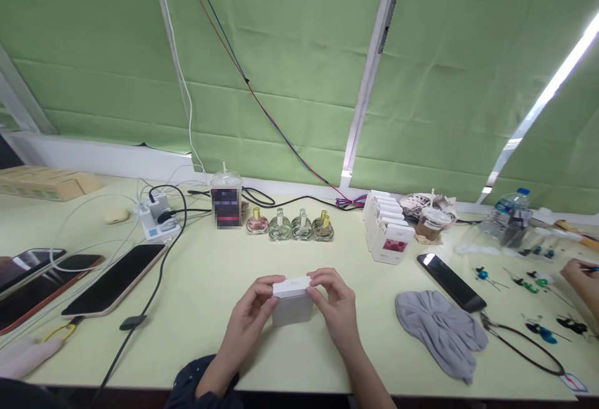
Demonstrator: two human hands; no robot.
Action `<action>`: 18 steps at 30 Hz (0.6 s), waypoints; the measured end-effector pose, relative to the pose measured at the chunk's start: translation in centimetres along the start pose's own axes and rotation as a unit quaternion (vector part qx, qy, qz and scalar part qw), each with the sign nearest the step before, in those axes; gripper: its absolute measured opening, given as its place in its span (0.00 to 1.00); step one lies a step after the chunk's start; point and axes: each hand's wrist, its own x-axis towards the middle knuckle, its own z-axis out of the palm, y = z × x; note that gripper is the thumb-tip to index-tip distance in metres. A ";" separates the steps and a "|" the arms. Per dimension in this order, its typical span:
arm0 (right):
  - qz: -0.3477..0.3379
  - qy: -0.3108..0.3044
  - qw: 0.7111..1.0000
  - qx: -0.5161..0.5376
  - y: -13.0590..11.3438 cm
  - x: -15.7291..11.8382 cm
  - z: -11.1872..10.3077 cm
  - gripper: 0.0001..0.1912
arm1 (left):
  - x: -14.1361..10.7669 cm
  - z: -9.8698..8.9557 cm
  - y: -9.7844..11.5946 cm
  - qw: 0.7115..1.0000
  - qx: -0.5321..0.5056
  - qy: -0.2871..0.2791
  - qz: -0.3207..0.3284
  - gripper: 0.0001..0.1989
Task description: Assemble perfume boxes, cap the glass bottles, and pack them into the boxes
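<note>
A small white box [292,310] stands upright near the table's front edge, its top flap level with my fingertips. My left hand [255,309] pinches the box's upper left corner between thumb and fingers. At the upper right corner, my right hand [334,303] grips it the same way. Beyond the box, several small glass perfume bottles [279,227] with gold and silver caps form a row. To their right a line of white boxes [390,244] stands packed together, the front one bearing a red picture.
Phones [115,281], cables and a power strip [159,219] occupy the left side. A grey cloth [440,331] and a black phone [450,282] lie at right. Another person's hand [583,278] is at the far right, near small coloured parts [540,332]. A lidded cup [226,200] stands behind.
</note>
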 end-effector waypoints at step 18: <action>0.007 -0.035 0.997 0.067 0.6 -0.3 -0.4 0.02 | -0.4 0.0 -0.5 1.000 -0.016 -0.005 0.024 0.02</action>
